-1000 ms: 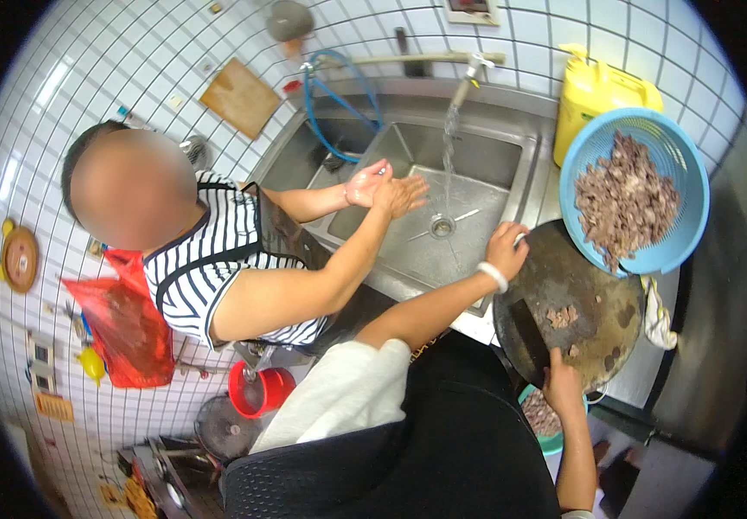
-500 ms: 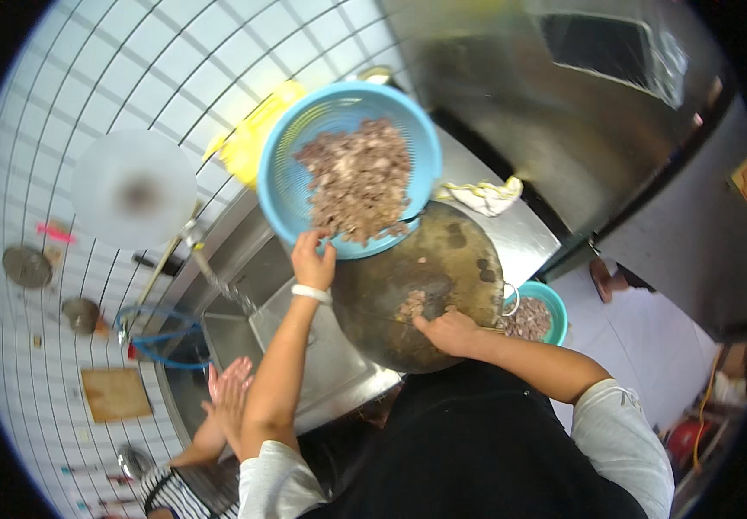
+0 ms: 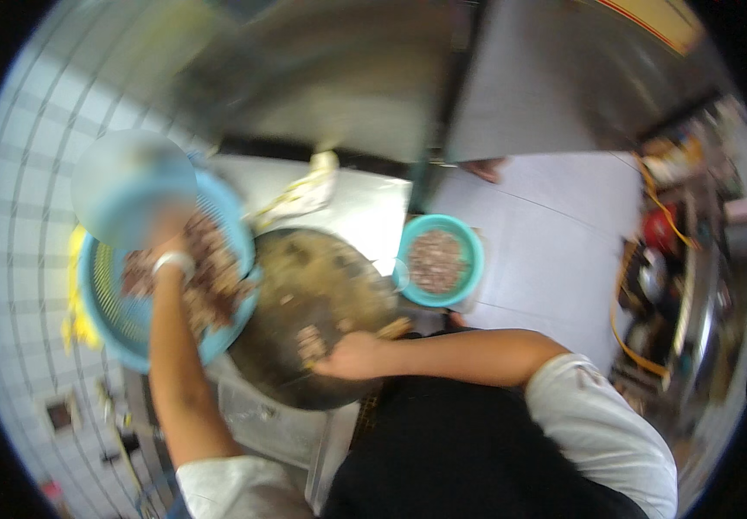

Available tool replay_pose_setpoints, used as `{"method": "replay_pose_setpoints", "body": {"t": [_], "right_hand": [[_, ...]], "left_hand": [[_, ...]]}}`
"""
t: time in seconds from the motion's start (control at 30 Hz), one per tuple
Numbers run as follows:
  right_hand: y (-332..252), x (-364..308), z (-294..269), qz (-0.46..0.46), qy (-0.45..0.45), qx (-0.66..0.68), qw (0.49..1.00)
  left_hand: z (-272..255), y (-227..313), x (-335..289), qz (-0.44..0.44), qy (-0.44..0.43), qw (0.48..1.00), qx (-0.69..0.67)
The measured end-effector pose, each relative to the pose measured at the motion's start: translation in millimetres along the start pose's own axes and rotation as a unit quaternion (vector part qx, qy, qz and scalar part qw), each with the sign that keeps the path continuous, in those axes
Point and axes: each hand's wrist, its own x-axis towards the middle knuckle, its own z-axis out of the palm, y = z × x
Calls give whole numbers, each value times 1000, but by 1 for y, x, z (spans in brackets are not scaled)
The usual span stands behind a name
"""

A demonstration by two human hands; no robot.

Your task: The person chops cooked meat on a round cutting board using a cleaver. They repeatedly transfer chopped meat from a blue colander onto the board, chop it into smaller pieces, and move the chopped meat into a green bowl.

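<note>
A blue colander (image 3: 101, 316) holds many small chopped brown-pink meat pieces (image 3: 209, 294). My left hand (image 3: 168, 223), with a white band at its wrist, reaches over the colander into the pieces; a round blurred patch hides its fingers. Beside the colander lies a round, dark, worn chopping board (image 3: 330, 268). On it rests my right hand (image 3: 354, 355), its fingers curled and closed next to a small heap of meat bits (image 3: 311, 344). What those fingers hold, if anything, is hidden. A tan wooden-looking piece (image 3: 395, 329) shows beside the right wrist.
A turquoise basin (image 3: 474, 275) of similar pieces stands on the right. A white and yellow cloth (image 3: 311, 189) lies on the metal counter (image 3: 365, 203). The sink (image 3: 274, 424) is below the board, and a yellow bag (image 3: 85, 324) sits by the tiled wall. Cluttered shelving (image 3: 663, 320) stands far right.
The view has swung right, so the colander and board appear further left. My left hand has moved from the colander's rim to over the meat pieces. My right hand stays by the small heap.
</note>
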Motion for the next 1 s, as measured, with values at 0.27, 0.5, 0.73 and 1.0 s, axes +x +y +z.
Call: {"method": "replay_pose_setpoints", "body": {"t": [0.27, 0.5, 0.73, 1.0], "right_hand": [[6, 17, 68, 2, 223, -31, 974], [10, 7, 47, 32, 98, -32, 994], [53, -18, -17, 182, -27, 112, 976], [47, -32, -41, 209, 38, 57, 975]], "left_hand": [[133, -69, 82, -80, 94, 866, -485], [111, -30, 36, -120, 132, 895, -410], [34, 44, -157, -79, 171, 831, -523], [104, 148, -280, -96, 123, 861, -484]]}}
